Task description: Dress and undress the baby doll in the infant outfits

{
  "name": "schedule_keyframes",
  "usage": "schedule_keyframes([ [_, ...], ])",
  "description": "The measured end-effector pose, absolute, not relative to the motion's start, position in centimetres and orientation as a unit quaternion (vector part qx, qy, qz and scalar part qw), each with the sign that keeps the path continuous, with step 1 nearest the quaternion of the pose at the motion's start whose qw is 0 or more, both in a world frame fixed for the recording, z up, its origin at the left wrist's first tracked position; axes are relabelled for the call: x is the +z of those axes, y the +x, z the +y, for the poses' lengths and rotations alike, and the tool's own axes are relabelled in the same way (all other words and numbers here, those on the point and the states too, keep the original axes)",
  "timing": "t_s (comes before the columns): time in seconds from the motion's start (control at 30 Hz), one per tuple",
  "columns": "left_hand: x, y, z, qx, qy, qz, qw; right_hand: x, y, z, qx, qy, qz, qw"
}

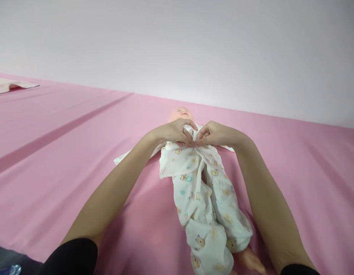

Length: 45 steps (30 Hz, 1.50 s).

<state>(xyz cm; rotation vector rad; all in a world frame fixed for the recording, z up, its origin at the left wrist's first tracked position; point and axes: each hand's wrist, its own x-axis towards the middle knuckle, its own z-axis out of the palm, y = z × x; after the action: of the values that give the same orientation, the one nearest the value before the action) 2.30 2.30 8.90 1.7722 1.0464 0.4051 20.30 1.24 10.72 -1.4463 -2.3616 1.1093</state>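
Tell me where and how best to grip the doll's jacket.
Pinch the jacket by its lower corner on the person's left, coming from that side: it flares out past the trousers, so likely grips easily, while the left hand and right hand crowd the front higher up.

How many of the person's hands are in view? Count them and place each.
2: the left hand and the right hand, close together at the front of the white printed top on the doll. Some fingers are partly hidden.
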Motion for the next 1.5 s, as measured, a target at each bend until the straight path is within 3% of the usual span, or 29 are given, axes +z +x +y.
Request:
schedule_keyframes([
  [0.4,9.1,2.6,1.7,0.153,0.726,0.445,0.502,10.4,20.4,1.2,0.363,-0.474,-0.792,0.128],
  [0.97,8.6,3.7,0.7,0.13,0.806,0.465,0.344,10.1,20.1,1.2,0.33,-0.445,-0.824,0.115],
  [1.3,8.0,3.2,1.6,0.151,0.795,0.426,0.404,10.4,19.8,0.8,0.288,-0.481,-0.825,0.073],
  [1.5,7.9,3.2,1.8,0.15,0.789,0.418,0.424,10.2,19.7,0.9,0.275,-0.489,-0.823,0.09],
])
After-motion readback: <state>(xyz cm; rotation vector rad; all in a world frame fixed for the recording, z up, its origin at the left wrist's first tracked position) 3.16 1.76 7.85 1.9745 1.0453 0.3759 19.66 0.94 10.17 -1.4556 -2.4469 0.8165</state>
